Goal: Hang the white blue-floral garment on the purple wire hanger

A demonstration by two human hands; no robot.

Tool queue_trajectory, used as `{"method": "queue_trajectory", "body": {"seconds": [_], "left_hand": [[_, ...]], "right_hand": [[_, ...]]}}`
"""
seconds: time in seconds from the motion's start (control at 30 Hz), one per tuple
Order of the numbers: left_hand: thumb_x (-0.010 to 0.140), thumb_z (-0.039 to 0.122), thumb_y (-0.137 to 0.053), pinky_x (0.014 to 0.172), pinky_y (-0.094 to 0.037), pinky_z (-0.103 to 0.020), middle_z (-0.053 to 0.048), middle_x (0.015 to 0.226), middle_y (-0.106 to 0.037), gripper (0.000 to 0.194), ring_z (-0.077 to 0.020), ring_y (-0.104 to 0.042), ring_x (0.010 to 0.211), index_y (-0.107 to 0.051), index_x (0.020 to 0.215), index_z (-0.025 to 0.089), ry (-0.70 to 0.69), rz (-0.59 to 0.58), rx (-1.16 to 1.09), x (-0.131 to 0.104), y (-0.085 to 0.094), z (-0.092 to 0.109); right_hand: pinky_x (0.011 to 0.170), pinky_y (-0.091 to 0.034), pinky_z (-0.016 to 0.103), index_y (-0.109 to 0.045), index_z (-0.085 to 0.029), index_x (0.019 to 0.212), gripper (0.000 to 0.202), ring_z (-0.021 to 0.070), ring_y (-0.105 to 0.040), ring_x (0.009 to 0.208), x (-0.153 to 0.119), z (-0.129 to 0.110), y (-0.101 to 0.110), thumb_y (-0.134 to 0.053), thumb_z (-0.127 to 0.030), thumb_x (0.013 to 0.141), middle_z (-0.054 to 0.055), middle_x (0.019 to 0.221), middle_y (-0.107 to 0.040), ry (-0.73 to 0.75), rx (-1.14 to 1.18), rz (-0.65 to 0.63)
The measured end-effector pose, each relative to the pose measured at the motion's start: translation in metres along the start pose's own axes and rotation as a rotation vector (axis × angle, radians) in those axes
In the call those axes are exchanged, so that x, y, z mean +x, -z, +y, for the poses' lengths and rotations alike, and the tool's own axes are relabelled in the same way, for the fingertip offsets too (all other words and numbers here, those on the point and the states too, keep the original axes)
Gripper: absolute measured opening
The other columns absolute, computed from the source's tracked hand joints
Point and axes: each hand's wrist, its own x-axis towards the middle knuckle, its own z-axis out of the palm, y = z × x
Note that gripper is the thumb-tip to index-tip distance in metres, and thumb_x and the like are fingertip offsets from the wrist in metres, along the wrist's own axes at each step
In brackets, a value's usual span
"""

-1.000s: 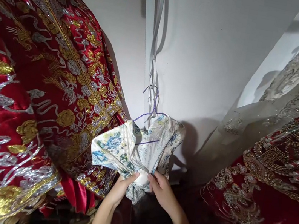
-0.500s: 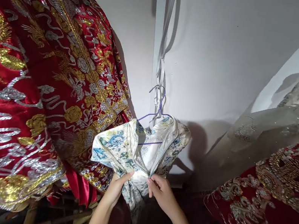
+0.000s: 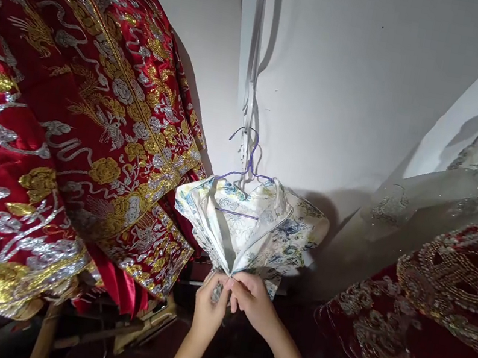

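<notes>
A short-sleeved floral garment (image 3: 269, 245) on a slender purple hanger (image 3: 252, 160), hung before a white wall (image 3: 350, 87) at a white strap (image 3: 250, 95). The person's left hand (image 3: 206, 308) and right hand (image 3: 253, 300) meet at the lower end of its front opening, both narrowed to a pinch on the cloth, fingertips close together. To the person's left hangs a red jacket (image 3: 106, 120) with gold and silver embroidery; to the right, well apart from the hands, a beaded red gown (image 3: 436, 285). From here, the likeliest trouble would be strain at the pinch: a hard downward pull could bend the thin hanger, slip a shoulder off it or unseat its hook. Fabric bunched between the fingers might also crease or catch if the opening's edges lie unevenly. Hard to make out: whether the fingertips hold a fastener or plain cloth, since they cover it; whether the hook rests in the strap or on something behind; the garment's lower part, mostly behind the hands and in shadow. Jacket and gown both run out of view.
</notes>
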Motion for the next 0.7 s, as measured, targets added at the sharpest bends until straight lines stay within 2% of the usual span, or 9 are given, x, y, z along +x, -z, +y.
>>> {"method": "queue_trajectory", "body": {"seconds": [0.13, 0.2, 0.27, 0.33, 0.37, 0.4, 0.5, 0.6, 0.7], "left_hand": [[0.095, 0.028, -0.050, 0.076, -0.046, -0.030, -0.004, 0.082, -0.064, 0.017, -0.0192, -0.060, 0.080, -0.059, 0.083, 0.019, -0.050, -0.111, 0.014, 0.011, -0.007, 0.009], [0.093, 0.029, -0.055, 0.082, -0.047, -0.031, -0.005, 0.093, -0.064, 0.012, -0.0196, -0.062, 0.088, -0.058, 0.100, 0.019, -0.033, -0.025, -0.049, 0.018, -0.005, 0.014], [0.089, 0.029, -0.062, 0.086, -0.047, -0.031, -0.006, 0.101, -0.063, 0.027, -0.0203, -0.061, 0.096, -0.053, 0.113, 0.020, -0.047, 0.104, -0.079, 0.026, -0.002, 0.020], [0.090, 0.027, -0.060, 0.080, -0.046, -0.028, -0.004, 0.093, -0.060, 0.015, -0.0187, -0.058, 0.089, -0.055, 0.102, 0.020, -0.087, 0.123, -0.059, 0.032, 0.003, 0.025], [0.092, 0.025, -0.056, 0.075, -0.044, -0.027, -0.003, 0.085, -0.057, 0.007, -0.0174, -0.056, 0.082, -0.053, 0.090, 0.020, -0.108, 0.091, -0.041, 0.034, 0.005, 0.026], [0.093, 0.024, -0.052, 0.070, -0.041, -0.026, -0.001, 0.078, -0.053, 0.014, -0.0163, -0.053, 0.076, -0.049, 0.080, 0.020, -0.128, 0.047, -0.021, 0.034, 0.007, 0.025], [0.095, 0.021, -0.048, 0.065, -0.036, -0.026, 0.000, 0.072, -0.045, 0.022, -0.0153, -0.046, 0.070, -0.041, 0.073, 0.020, -0.166, -0.074, 0.032, 0.027, 0.011, 0.020], [0.096, 0.022, -0.047, 0.065, -0.035, -0.026, 0.000, 0.073, -0.043, 0.024, -0.0152, -0.045, 0.070, -0.040, 0.073, 0.020, -0.166, -0.167, 0.069, 0.017, 0.015, 0.013], [0.095, 0.023, -0.047, 0.066, -0.034, -0.026, 0.000, 0.074, -0.045, 0.024, -0.0155, -0.045, 0.070, -0.041, 0.073, 0.020, -0.157, -0.236, 0.112, 0.015, 0.021, 0.006]], "right_hand": [[0.043, -0.029, 0.022, -0.064, -0.017, 0.073, 0.026, 0.0093, -0.041, 0.038, 0.017, -0.047, 0.017, -0.057, -0.038, 0.088, -0.005, 0.043, -0.052, 0.015, 0.070, 0.068], [0.045, -0.030, 0.022, -0.065, -0.017, 0.074, 0.023, 0.0091, -0.044, 0.040, 0.022, -0.068, 0.021, -0.058, -0.034, 0.087, -0.005, 0.044, -0.053, 0.039, 0.034, 0.056], [0.047, -0.032, 0.021, -0.064, -0.017, 0.072, 0.022, 0.0090, -0.046, 0.042, 0.022, -0.077, 0.017, -0.057, -0.031, 0.087, -0.005, 0.045, -0.053, 0.045, 0.005, 0.014], [0.046, -0.032, 0.021, -0.064, -0.017, 0.070, 0.022, 0.0088, -0.046, 0.041, 0.018, -0.073, 0.010, -0.056, -0.030, 0.087, -0.005, 0.044, -0.053, 0.017, 0.011, -0.023], [0.045, -0.031, 0.021, -0.063, -0.017, 0.069, 0.023, 0.0087, -0.045, 0.040, 0.016, -0.068, 0.005, -0.056, -0.030, 0.086, -0.005, 0.043, -0.052, 0.000, 0.026, -0.028], [0.044, -0.030, 0.022, -0.063, -0.017, 0.068, 0.023, 0.0086, -0.044, 0.039, 0.014, -0.063, 0.002, -0.056, -0.031, 0.086, -0.005, 0.042, -0.052, -0.018, 0.047, -0.019], [0.042, -0.028, 0.022, -0.064, -0.017, 0.067, 0.026, 0.0076, -0.039, 0.036, 0.016, -0.062, 0.001, -0.059, -0.034, 0.085, -0.006, 0.041, -0.049, 0.000, 0.140, 0.121], [0.043, -0.029, 0.023, -0.068, -0.016, 0.069, 0.028, 0.0073, -0.039, 0.038, 0.033, -0.092, 0.011, -0.063, -0.039, 0.085, -0.006, 0.043, -0.050, 0.154, 0.176, 0.280], [0.042, -0.029, 0.023, -0.070, -0.015, 0.071, 0.026, 0.0073, -0.040, 0.038, 0.055, -0.135, 0.019, -0.066, -0.038, 0.083, -0.005, 0.043, -0.050, 0.266, 0.150, 0.306]]}}
